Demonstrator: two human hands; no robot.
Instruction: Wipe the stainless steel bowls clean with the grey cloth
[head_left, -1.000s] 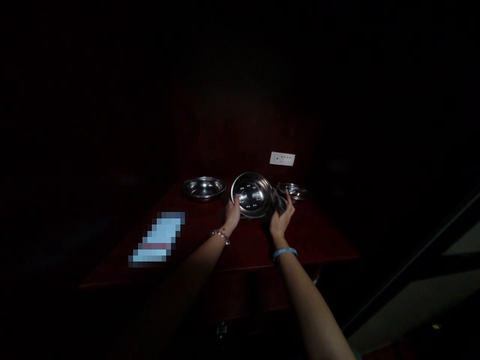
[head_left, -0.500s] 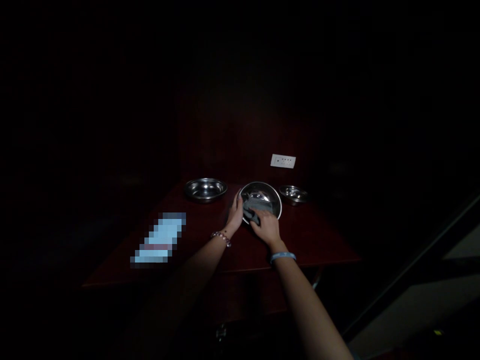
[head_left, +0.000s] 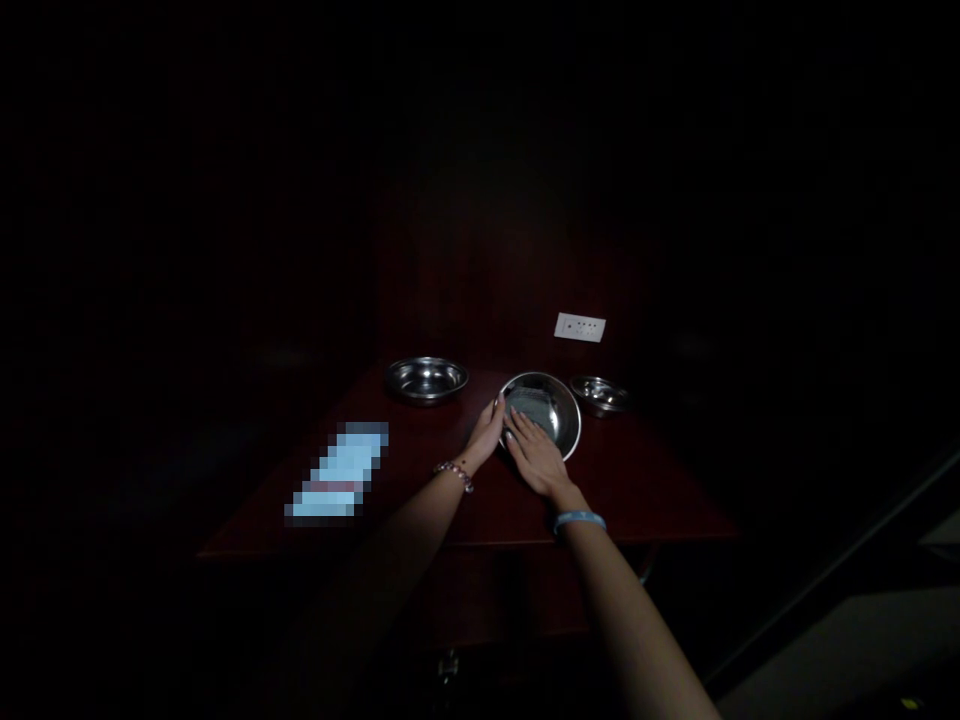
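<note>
A shiny steel bowl (head_left: 564,425) leans with its opening tilted toward me on the dark red table. My left hand (head_left: 489,428), a beaded bracelet at its wrist, grips the bowl's left rim, thumb near the edge. My right hand (head_left: 535,452), with a light blue wristband, reaches into the bowl from the front. Its fingers lie stretched out and slightly apart against the inside. Beyond the fingertips is a grey-green patch (head_left: 529,402) that looks like a cloth; whether any of it lies under the palm is hidden.
A wide, shallow steel dish (head_left: 426,380) sits at the back left, and a smaller steel bowl (head_left: 600,395) at the back right. A blurred-out bright phone-like shape (head_left: 341,475) lies on the table (head_left: 420,515) at left. A white socket plate (head_left: 580,327) is on the wall.
My right hand has gone from bent fingers to fingers laid flat in the bowl. The grey-green patch shows less beside the hand. The whole view has shifted slightly.
</note>
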